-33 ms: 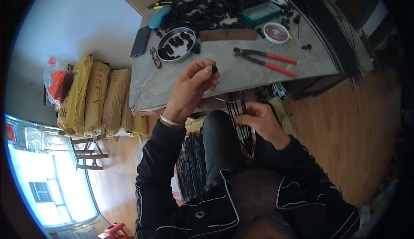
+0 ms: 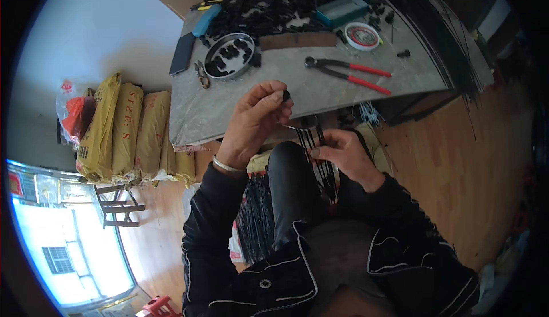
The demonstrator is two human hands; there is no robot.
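My left hand is raised at the table's front edge, thumb and fingertips pinching a small black piece. Just right of it and lower, above my knee, my right hand is closed on several thin black strips hanging down between my legs. A thin pale wire sticks out from the top of the strips toward my left fingers; whether it touches them I cannot tell.
On the grey table lie red-handled pincers, a round metal tin with black pieces, small pliers, a teal box, a round white-rimmed container and long black rods. Wrapped sacks stand left.
The pale wire's tip has come up closer to my left fingers. My right hand has shifted slightly up and left with the strips. My left hand keeps its pinch.
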